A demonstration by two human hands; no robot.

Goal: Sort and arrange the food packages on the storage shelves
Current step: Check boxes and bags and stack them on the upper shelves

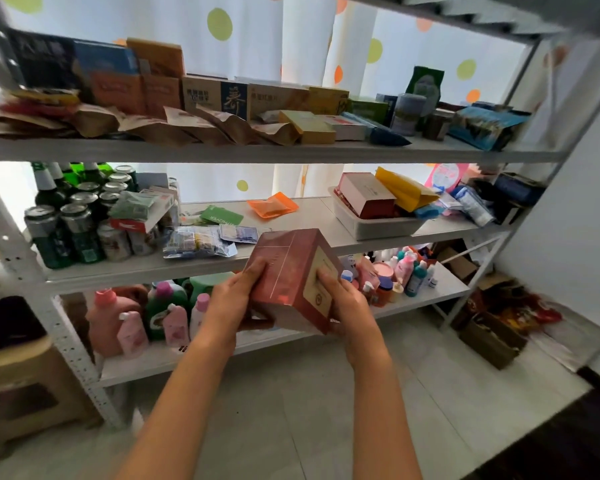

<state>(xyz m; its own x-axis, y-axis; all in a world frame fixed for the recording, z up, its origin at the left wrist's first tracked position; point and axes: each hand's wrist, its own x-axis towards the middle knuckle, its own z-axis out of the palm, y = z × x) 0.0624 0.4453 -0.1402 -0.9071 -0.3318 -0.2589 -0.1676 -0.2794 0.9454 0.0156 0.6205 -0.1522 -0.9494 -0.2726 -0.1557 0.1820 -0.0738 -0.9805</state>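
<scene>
A dark red box (286, 268) with a cream label on one side is held in the air in front of the middle shelf (312, 216). My left hand (234, 299) grips its left side and my right hand (347, 299) grips the labelled right side. On the middle shelf lie an orange pouch (272, 205), a green packet (221, 215) and clear bags of snacks (198, 241). A white tray (378, 225) at the right holds another red box (366, 194) and a yellow bag (404, 188). The upper shelf (257, 150) carries several boxes and brown paper pouches.
Cans and green bottles (73, 216) crowd the middle shelf's left end. The bottom shelf holds detergent and lotion bottles (146, 317). A brown stool (25, 386) stands at the left, a cardboard box (492, 337) on the floor at the right. Grey tiles lie below.
</scene>
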